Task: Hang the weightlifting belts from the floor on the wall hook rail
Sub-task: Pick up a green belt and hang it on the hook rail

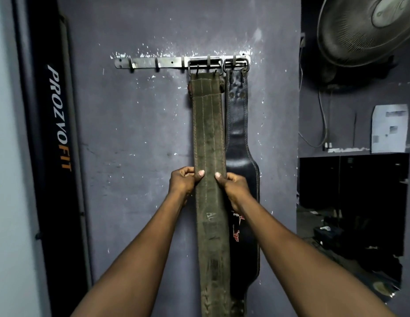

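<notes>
A metal hook rail [151, 62] is fixed high on the grey wall. An olive-brown suede belt [208, 133] hangs straight down from the rail by its buckle. Right beside it hangs a black leather belt [239, 124], also by its buckle. My left hand [184, 181] pinches the left edge of the olive belt, thumb on its front. At the same height my right hand [233, 186] pinches the belt's right edge. The lower part of the black belt is partly hidden behind my right hand and arm.
Several hooks at the rail's left end carry nothing. A tall black padded column [55, 133] with lettering stands at the left. A wall fan [368, 26] sits at the upper right, above a dark counter [352, 177] and clutter on the floor.
</notes>
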